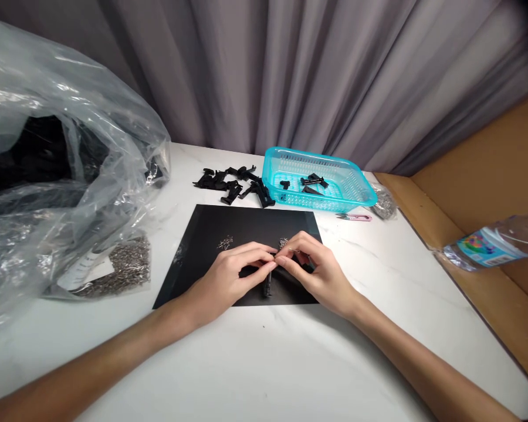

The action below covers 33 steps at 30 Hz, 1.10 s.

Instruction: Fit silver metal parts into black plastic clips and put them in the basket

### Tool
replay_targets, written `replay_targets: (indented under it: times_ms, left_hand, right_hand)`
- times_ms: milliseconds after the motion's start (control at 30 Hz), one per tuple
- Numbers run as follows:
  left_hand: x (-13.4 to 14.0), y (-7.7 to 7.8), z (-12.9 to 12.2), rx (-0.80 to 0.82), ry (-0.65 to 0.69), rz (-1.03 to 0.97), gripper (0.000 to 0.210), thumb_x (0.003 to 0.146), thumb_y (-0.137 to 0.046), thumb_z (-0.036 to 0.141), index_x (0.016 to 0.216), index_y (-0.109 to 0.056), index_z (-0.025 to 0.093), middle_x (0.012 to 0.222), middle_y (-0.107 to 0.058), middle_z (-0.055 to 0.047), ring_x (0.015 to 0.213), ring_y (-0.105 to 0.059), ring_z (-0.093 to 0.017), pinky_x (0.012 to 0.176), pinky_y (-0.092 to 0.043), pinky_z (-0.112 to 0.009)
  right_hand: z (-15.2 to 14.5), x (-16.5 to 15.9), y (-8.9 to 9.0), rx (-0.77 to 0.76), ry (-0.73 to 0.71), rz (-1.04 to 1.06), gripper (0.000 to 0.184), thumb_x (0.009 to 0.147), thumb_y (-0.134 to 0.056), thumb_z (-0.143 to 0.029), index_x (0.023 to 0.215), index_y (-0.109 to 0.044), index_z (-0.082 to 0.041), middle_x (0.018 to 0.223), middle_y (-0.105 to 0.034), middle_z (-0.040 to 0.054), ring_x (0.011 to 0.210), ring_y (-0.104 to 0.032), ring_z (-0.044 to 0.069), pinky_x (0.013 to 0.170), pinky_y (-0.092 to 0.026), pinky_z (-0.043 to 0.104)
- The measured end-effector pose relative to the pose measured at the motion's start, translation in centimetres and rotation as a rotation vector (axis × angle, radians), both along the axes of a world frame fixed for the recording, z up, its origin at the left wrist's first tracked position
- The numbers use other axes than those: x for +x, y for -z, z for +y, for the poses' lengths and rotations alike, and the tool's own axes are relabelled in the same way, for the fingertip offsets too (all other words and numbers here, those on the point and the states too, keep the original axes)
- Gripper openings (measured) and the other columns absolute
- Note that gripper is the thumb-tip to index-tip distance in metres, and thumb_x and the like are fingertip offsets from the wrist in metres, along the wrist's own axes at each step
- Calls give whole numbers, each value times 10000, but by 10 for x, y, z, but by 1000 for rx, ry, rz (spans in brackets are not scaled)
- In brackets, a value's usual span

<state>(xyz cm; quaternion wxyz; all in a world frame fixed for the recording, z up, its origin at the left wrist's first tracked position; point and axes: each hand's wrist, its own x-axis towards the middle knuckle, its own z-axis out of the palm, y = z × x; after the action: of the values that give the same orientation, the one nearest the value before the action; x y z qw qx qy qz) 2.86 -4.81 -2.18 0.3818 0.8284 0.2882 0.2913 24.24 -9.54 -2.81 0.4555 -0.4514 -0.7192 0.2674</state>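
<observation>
Left hand (235, 272), right hand (312, 266): both grips nearly closed, seemingly pinching far end of black part (268, 286) above black mat (255, 221). Contact mostly hidden. Risks: uneven pinch, part slips; knuckles brush metal bits (225, 242), scatter onto surface (268, 363).

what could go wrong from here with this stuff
The metal pile by the right hand lies loose, so a nudge could scatter it across the mat. The black part is slim and pinched only at the fingertips of the right and left hand, so it might slip. The snips lie near the basket; a reaching hand could get nicked.
</observation>
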Motion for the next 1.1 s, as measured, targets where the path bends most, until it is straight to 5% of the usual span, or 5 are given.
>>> replay_targets:
  times_ms: [200,367,633,933,1100]
  left_hand:
    - [1,0,-1,-157,63,-18,496,800,-859,400,1229,-682,223,1271,-679,-32,1159,-696,-202,1094,-581,-325]
    - [-1,5,2,-271,39,17,534,792,-863,453,1221,-609,263,1258,-678,-23,1187,-706,-222,1126,-572,-397]
    - [0,10,2,-307,-25,3,902,684,-930,482,1408,-431,283,1326,-679,-75,1153,-730,-247,1103,-588,-447]
    - [5,3,-1,-280,-33,-7,649,706,-918,433,1251,-636,222,1242,-745,-63,1139,-745,-278,1075,-609,-445]
    - [6,4,-1,-279,-56,-12,711,691,-925,467,1294,-635,225,1274,-734,-60,1156,-737,-277,1079,-609,-432]
  right_hand:
    - [2,2,3,91,90,-53,96,1028,-599,-218,955,-661,-217,919,-628,37,802,-564,161,668,-459,303]
    - [5,0,3,92,149,-29,118,1017,-613,-237,913,-665,-215,882,-640,34,755,-560,158,632,-450,300]
    - [8,0,5,90,123,-40,98,1007,-631,-220,926,-686,-214,900,-652,40,788,-602,164,641,-472,294]
    - [12,0,12,204,113,-157,85,1013,-610,-176,974,-672,-219,923,-631,40,826,-624,167,683,-529,290]
    - [11,1,14,343,113,-344,115,1038,-544,-152,1050,-639,-216,985,-638,70,883,-650,187,749,-557,307]
